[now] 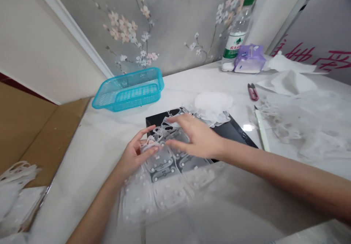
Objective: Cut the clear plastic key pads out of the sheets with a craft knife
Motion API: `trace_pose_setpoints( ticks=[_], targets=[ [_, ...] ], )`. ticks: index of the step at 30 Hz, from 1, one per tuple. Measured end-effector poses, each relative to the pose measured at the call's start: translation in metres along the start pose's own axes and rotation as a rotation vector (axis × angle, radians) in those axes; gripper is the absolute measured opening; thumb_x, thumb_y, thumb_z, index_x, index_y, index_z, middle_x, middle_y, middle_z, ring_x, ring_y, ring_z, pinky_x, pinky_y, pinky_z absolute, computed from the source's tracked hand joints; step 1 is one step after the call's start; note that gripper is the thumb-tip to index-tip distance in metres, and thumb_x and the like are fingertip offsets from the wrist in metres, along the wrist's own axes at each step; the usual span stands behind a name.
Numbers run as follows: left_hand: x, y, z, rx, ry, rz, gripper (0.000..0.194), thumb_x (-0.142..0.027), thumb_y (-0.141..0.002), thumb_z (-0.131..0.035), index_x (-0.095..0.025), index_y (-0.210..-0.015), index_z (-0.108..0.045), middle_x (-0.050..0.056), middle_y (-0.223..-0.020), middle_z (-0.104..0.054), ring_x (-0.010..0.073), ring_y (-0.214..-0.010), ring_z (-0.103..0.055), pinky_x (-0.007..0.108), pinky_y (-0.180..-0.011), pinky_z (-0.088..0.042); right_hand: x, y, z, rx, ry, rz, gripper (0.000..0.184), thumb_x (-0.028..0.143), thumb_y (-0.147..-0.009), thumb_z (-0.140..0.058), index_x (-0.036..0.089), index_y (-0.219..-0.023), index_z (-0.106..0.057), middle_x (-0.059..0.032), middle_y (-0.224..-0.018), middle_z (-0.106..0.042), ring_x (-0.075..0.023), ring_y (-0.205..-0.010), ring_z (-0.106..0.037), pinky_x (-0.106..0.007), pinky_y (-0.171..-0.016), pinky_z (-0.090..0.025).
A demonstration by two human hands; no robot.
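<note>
Fingers of the left hand (135,155) curl in narrowly around a raised fold of a clear plastic sheet (161,163), and the fold appears pinched between them. The right hand (199,136) lies over the sheet's lacy, cut-out upper part, its fingers (178,121) spread wide and touching the plastic; whether they grip it, I cannot tell. The sheet, studded with small white dots, lies partly on a black board (241,134) and trails over the table's near edge. A white wad of film (212,104) sits against the board's far side.

On the white marble-look table (178,83), a turquoise plastic basket (127,89) stands to the left. To the right lie red-handled snips (252,91), a long pale strip (261,132) and a heap of translucent scrap (301,125). Near the floral wallpaper (167,17) are a water bottle (236,32), a purple tissue pack (249,59) and loose white tissues (287,79). More white cut-out plastic (16,196) rests in a cardboard box (35,134) at far left.
</note>
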State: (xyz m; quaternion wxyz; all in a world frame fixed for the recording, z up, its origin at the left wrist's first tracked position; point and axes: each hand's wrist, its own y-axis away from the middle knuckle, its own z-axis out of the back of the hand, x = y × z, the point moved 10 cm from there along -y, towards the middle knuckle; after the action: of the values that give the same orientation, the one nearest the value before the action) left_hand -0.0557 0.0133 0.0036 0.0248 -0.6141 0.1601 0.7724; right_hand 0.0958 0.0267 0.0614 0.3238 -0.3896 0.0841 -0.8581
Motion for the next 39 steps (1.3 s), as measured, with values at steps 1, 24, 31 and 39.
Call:
trace_pose_setpoints(
  ticks=[1, 24, 31, 39],
  targets=[
    [-0.002, 0.001, 0.001, 0.004, -0.011, -0.016, 0.078, -0.036, -0.071, -0.075, -0.021, -0.138, -0.04, -0.001, -0.072, -0.066, 0.0127, -0.061, -0.06, 0.02, -0.06, -0.045, 0.009, -0.004, -0.014, 0.073, -0.043, 0.014, 0.023, 0.037, -0.085, -0.057, 0.018, -0.098, -0.062, -0.0105, -0.102, -0.066, -0.0222, -0.091, -0.06, -0.034, -0.074, -0.05],
    [0.014, 0.003, 0.013, -0.229, -0.089, 0.111, 0.053, -0.028, -0.061, -0.074, -0.019, -0.11, -0.058, 0.005, -0.091, -0.067, 0.0205, -0.079, -0.063, 0.031, -0.07, -0.05, 0.02, -0.015, -0.016, -0.039, 0.265, 0.147, 0.03, 0.022, -0.087, -0.052, 0.011, -0.115, -0.052, -0.0153, -0.107, -0.058, -0.0287, -0.096, -0.05, -0.044, -0.084, -0.044],
    [0.021, 0.007, -0.016, -0.021, 0.215, 0.233, 0.04, -0.039, -0.066, -0.077, -0.016, -0.098, -0.068, 0.003, -0.077, -0.069, 0.0143, -0.065, -0.061, 0.021, -0.06, -0.046, -0.001, -0.005, -0.048, 0.047, -0.149, 0.056, 0.029, 0.022, -0.085, -0.061, 0.008, -0.111, -0.059, -0.0134, -0.103, -0.065, -0.0209, -0.096, -0.059, -0.035, -0.083, -0.049],
    [0.018, 0.002, -0.01, -0.135, 0.1, 0.054, 0.038, -0.049, -0.068, -0.074, -0.015, -0.086, -0.074, 0.005, -0.078, -0.071, 0.0211, -0.078, -0.063, 0.025, -0.065, -0.047, -0.018, -0.013, -0.051, 0.275, -0.643, -0.202, 0.024, 0.033, -0.081, -0.063, 0.013, -0.091, -0.073, -0.0038, -0.08, -0.071, -0.0116, -0.069, -0.061, -0.022, -0.061, -0.046]
  ],
)
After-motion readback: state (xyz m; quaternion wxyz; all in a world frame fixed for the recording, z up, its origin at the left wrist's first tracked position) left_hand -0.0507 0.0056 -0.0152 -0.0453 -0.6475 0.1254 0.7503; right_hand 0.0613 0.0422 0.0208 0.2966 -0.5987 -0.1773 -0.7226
